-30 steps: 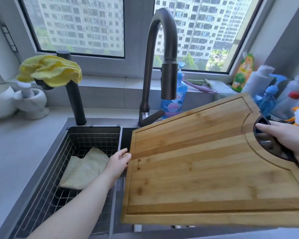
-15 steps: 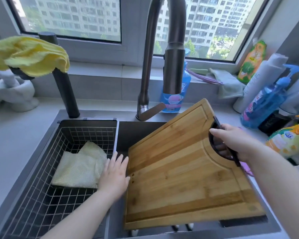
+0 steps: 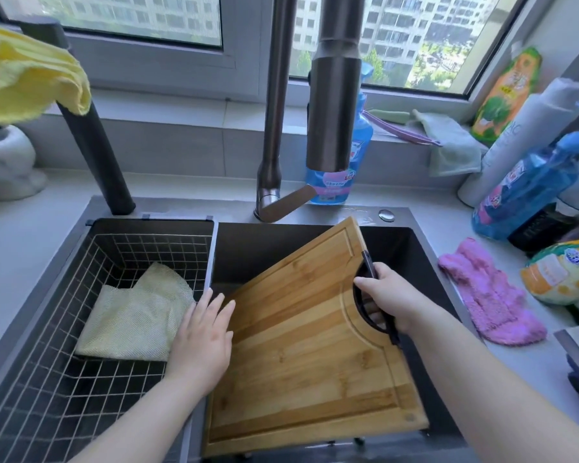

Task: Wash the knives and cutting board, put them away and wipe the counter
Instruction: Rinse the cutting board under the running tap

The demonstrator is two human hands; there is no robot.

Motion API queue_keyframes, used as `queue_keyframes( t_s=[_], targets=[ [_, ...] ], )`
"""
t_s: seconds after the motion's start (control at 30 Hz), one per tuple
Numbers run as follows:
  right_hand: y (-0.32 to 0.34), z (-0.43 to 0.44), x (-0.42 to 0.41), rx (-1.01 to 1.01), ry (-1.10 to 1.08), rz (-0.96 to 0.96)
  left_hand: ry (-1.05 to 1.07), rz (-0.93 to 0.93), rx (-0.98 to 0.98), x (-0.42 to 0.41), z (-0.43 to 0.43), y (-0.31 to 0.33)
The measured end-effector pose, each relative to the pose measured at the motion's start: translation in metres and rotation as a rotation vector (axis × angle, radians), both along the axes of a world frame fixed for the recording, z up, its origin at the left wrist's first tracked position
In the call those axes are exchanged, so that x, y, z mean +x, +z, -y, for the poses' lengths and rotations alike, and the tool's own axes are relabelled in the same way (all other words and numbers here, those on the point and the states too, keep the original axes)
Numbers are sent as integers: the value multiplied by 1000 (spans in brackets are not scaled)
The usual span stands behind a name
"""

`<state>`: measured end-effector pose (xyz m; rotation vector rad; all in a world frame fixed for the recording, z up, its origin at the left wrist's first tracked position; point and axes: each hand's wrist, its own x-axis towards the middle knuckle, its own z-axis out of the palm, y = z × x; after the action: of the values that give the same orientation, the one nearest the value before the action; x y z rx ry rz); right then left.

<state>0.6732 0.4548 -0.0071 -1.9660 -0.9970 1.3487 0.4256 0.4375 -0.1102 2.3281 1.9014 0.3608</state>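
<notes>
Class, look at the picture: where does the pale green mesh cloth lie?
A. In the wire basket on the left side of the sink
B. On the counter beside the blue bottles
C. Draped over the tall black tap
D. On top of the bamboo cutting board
A: the pale green mesh cloth lies on the floor of the wire basket, left of the bamboo cutting board.

Cutting board [image 3: 301, 355] striped bamboo wood, smooth; basket [image 3: 41, 389] metal wire; faucet [image 3: 335, 105] brushed metal.

1. One head-worn, wide-angle view looks forward and steeply down, close over the sink [image 3: 425, 248]
2. It faces the window [image 3: 415, 38]; both forearms enter from the bottom edge
</notes>
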Motion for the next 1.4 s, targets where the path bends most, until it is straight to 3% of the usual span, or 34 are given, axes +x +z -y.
queue_keyframes(
  t_s=[0.23,0.4,0.73,0.87,1.13,1.4],
  targets=[
    [-19,-4,23,-24,3,-83,-17,9,-47,-1,0,-1],
    [-39,-6,50,-110,-44,-156,-60,-212,-21,1,-3,-1],
    [-134,-28,88,-273,-135,284,28,27,-43,3,2,1],
    [-167,-29,95,-331,-163,325,19,-44,-96,1,-2,0],
    [-192,-18,85,-494,140,599,4,-124,-37,-1,-3,-8],
    [-190,-16,80,-624,258,755,78,14,-147,5,-2,5]
  ],
)
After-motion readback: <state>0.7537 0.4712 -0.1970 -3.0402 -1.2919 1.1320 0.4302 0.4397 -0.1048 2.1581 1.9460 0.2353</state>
